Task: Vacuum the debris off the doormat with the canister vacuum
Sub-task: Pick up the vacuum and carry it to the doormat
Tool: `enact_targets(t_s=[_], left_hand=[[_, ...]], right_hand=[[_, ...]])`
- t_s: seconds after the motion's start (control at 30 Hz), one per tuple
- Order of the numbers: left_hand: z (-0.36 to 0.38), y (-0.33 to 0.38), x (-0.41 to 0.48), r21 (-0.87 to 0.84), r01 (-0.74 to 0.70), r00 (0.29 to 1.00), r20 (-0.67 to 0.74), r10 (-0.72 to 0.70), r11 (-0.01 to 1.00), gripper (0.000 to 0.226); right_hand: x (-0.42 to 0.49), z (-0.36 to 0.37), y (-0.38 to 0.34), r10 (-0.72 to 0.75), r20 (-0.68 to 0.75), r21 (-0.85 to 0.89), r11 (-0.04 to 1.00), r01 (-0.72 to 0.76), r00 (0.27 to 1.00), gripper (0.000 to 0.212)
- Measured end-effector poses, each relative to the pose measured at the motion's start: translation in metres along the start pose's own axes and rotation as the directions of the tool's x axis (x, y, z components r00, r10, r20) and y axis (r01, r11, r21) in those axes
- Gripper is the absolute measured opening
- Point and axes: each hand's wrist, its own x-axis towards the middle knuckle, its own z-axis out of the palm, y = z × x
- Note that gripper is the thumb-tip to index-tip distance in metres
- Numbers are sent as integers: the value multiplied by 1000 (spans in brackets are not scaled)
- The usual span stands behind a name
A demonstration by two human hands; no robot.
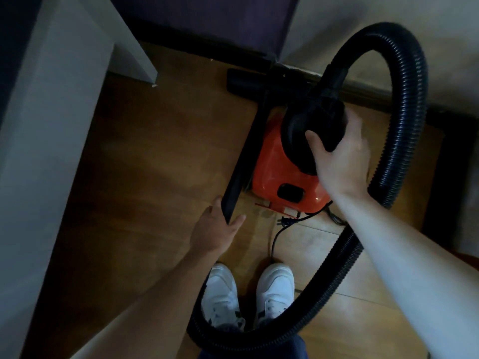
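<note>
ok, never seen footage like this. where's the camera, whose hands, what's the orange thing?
There is one camera, worn on a person's head and looking down at the wooden floor. There is no robot, only bare hands. The right hand grips the black top of the orange canister vacuum. The left hand holds the near end of its rigid wand. The ribbed hose curls past the person's white shoes. The plug lies loose on the floor. No doormat is in view.

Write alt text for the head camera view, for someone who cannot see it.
A person's right hand grips the black top of an orange canister vacuum on a wooden floor while the left hand holds its black wand. The ribbed black hose loops around their white shoes; the plug lies loose.
</note>
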Motion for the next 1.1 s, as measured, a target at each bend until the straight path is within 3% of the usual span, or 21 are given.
enact_targets(t_s=[0.1,0.2,0.37,0.57,0.77,1.03,1.1], left_hand=[[11,-2,17,-91,17,1000,-17,-18,996,75],[13,-2,21,-123,-15,995,-97,3,992,50],[5,5,10,-114,-49,989,-147,32,992,41],[-1,10,-6,-114,-33,987,-158,14,993,44],[-9,13,-41,-227,-10,979,-202,-37,974,41],[-48,30,-108,-303,-66,975,-220,-2,951,34],[-63,41,-136,-232,-101,970,-241,44,967,31]], right_hand=[[3,5,6,-5,-13,16,1000,5,1000,68],[5,8,-1,103,6,165,981,-103,995,59],[29,14,-15,346,217,478,778,-408,913,5],[20,10,-28,354,259,581,686,-438,898,15],[-1,-3,-33,362,190,442,798,-409,912,23],[-37,-63,-63,418,224,402,784,-474,880,24],[-50,-85,-77,427,221,389,786,-481,877,24]])
